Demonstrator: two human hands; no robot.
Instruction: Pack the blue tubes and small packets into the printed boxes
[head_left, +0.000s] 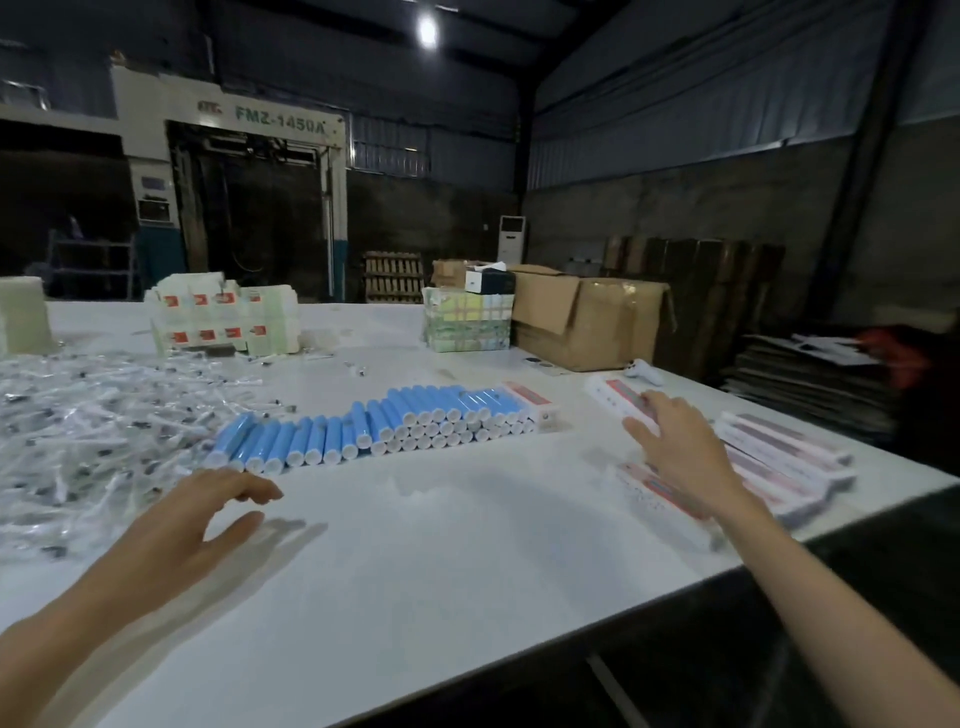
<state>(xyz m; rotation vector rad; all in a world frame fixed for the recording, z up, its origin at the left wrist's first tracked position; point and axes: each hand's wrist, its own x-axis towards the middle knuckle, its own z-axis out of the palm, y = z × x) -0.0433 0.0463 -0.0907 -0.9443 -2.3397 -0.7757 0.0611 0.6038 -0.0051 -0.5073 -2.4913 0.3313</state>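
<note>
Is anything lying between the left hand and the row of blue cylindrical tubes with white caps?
Nothing visible does. Only bare white tabletop separates the left hand from the nearest blue cylindrical tubes. The heap of clear plastic packets lies off to its left.

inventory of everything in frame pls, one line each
blue tubes: dozens, blue with white caps, stacked in rows at table centre
small packets: large loose heap, clear and white, table left
printed boxes: several, white with red print, lying flat at table right
single printed box: one, white and red, at the right end of the tubes
labelled packs: one stack, white with red labels, back left
pastel bundle: one, back centre
cardboard box: one, brown, open, back right
table: one, white
machine: one, white, marked FMZ-1450A, background
left hand: empty, fingers relaxed, over the table near the tubes
right hand: fingers touching the printed boxes
</note>
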